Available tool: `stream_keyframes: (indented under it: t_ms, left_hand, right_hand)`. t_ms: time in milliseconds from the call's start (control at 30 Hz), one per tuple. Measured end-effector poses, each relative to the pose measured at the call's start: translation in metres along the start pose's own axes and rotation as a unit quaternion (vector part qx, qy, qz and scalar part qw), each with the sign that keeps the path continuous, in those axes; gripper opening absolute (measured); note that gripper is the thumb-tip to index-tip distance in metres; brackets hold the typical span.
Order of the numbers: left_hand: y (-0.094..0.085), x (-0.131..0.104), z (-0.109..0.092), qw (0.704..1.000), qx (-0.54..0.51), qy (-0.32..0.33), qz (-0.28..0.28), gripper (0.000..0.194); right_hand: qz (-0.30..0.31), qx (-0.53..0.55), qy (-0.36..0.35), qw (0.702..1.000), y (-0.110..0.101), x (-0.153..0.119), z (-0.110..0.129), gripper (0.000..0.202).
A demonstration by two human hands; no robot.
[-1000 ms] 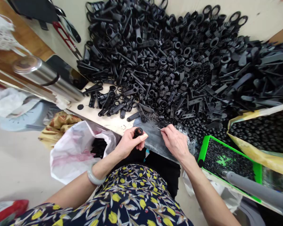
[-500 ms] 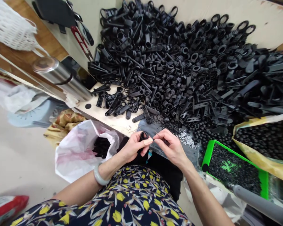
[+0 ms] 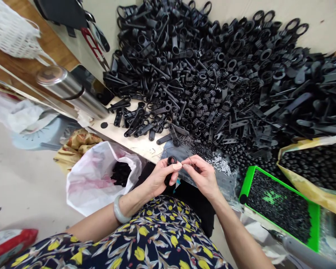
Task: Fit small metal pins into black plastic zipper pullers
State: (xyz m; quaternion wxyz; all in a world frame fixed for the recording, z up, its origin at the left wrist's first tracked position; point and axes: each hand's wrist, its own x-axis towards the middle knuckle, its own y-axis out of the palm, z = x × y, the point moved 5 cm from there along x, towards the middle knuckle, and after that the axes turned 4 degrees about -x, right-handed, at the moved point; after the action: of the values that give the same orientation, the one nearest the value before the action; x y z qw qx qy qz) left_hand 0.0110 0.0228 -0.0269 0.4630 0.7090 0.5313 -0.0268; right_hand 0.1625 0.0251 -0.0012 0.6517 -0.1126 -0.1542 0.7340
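Observation:
My left hand (image 3: 160, 176) is closed around a black plastic part with a ring end (image 3: 171, 160); the ring stands up above my fingers and some of the part shows below them. My right hand (image 3: 201, 175) is in a pinch, its thumb and index fingertips meeting the left thumb tip. Whatever lies between those fingertips is too small to name. Just past my hands, tiny silver pins (image 3: 222, 164) and small dark pieces lie on a grey mat (image 3: 170, 151). A large heap of black plastic parts (image 3: 196, 82) fills the table behind.
At right are a green tray (image 3: 249, 179) of small black bits, a yellow-edged bag (image 3: 285, 164) of black beads and a grey-handled tool (image 3: 299, 244). A white sack (image 3: 84, 186) hangs at left, below a steel thermos (image 3: 70, 89). Red-handled snips (image 3: 93, 46) stand behind.
The ringed part has turned slightly in my left hand, so more of its lower end shows. My right fingertips stay against the left thumb. The view has shifted a little.

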Motion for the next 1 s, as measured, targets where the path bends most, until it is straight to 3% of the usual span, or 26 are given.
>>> stream_keyframes:
  t_ms: [167,267,667,833,1000]
  left_hand:
    - [0.001,0.004,0.005,1.000,-0.018,-0.010,-0.014,0.040]
    - [0.001,0.006,0.006,1.000,-0.013,-0.007,-0.020,0.039]
    - [0.008,-0.001,0.006,0.999,-0.033,0.005,-0.019,0.043]
    - [0.003,-0.005,0.005,0.997,0.024,0.052,-0.042,0.037]
    - [-0.001,-0.009,0.005,0.989,0.108,0.096,-0.006,0.033]
  right_hand:
    - [-0.048,0.104,0.093,0.989,0.011,-0.012,-0.024,0.025]
    - [-0.076,0.103,0.110,0.986,0.010,-0.017,-0.027,0.023]
    - [-0.090,-0.056,-0.021,0.994,0.000,-0.015,0.003,0.012]
    - [-0.028,-0.102,-0.088,0.990,-0.005,-0.013,0.004,0.011]
    - [0.044,-0.120,-0.132,0.983,-0.013,-0.008,0.008,0.012]
